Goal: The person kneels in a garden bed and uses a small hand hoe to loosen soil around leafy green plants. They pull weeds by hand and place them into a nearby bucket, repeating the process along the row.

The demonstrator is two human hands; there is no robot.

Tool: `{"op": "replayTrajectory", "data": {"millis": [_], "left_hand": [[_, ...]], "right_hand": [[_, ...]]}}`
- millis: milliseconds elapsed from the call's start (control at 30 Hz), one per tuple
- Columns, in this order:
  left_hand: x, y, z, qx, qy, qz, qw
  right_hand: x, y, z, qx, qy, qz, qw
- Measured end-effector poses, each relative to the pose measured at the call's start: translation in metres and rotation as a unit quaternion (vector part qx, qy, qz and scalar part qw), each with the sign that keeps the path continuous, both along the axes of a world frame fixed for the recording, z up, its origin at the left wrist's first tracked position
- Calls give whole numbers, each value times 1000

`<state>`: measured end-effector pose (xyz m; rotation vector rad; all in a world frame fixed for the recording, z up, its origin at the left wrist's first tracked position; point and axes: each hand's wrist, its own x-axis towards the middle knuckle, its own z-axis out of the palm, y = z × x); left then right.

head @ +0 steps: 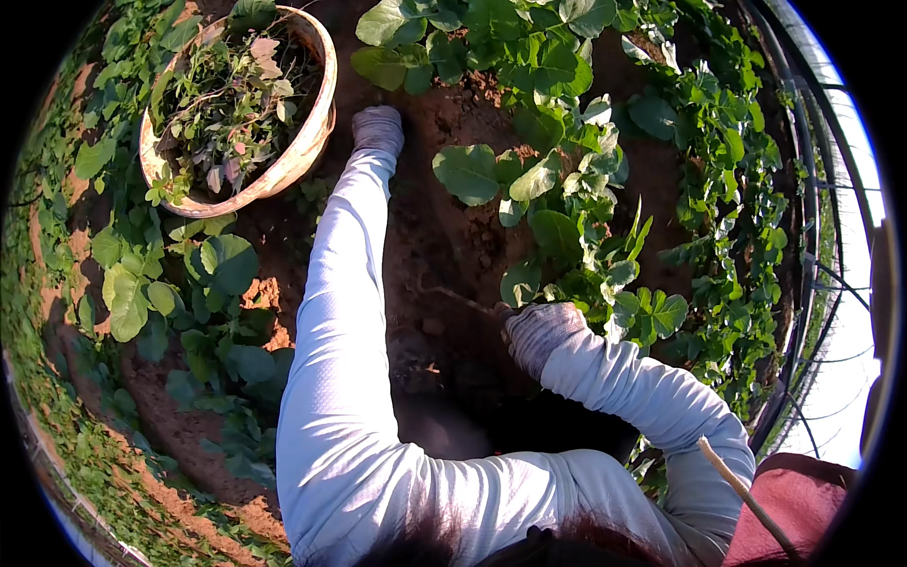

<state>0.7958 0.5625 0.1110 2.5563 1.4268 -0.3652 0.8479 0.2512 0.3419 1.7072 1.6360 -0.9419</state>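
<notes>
My left hand (378,127), in a worn grey knit glove, reaches far forward over the brown soil (439,234), just right of a basin; its fingers are hidden. My right hand (542,333), in a similar stained glove, is low beside a row of leafy green plants (560,234). A thin stem or root (457,294) extends left from its fingertips; whether the fingers grip it is unclear. The off-white, soil-stained basin (322,78) holds a heap of pulled, partly wilted weeds (234,120).
More broad-leaved plants (230,269) grow left of my left arm. Another plant row (737,212) runs along the right, beside dark curved tubes (808,177) and pale sheeting (843,383). At bottom right are a red cloth (786,503) and a thin stick (744,496).
</notes>
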Motion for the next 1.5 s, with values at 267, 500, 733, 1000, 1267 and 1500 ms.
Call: {"op": "replayTrajectory", "data": {"millis": [267,500,733,1000,1267,1500], "left_hand": [[-16,-12,38,56,-66,22,996],[-44,-86,139,80,-277,-76,954],[-108,-81,292,408,-452,-64,791],[-146,-94,231,332,-402,10,853],[-138,-157,42,-2,-278,-64,958],[-105,-80,40,-78,2,64,995]], "right_hand": [[2,2,2,0,16,22,1000],[-4,5,3,21,18,26,999],[-11,-9,6,15,-18,22,999],[-18,-14,0,3,-25,24,999],[-19,-10,2,5,-29,21,999],[-17,-12,-2,16,-35,36,999]]}}
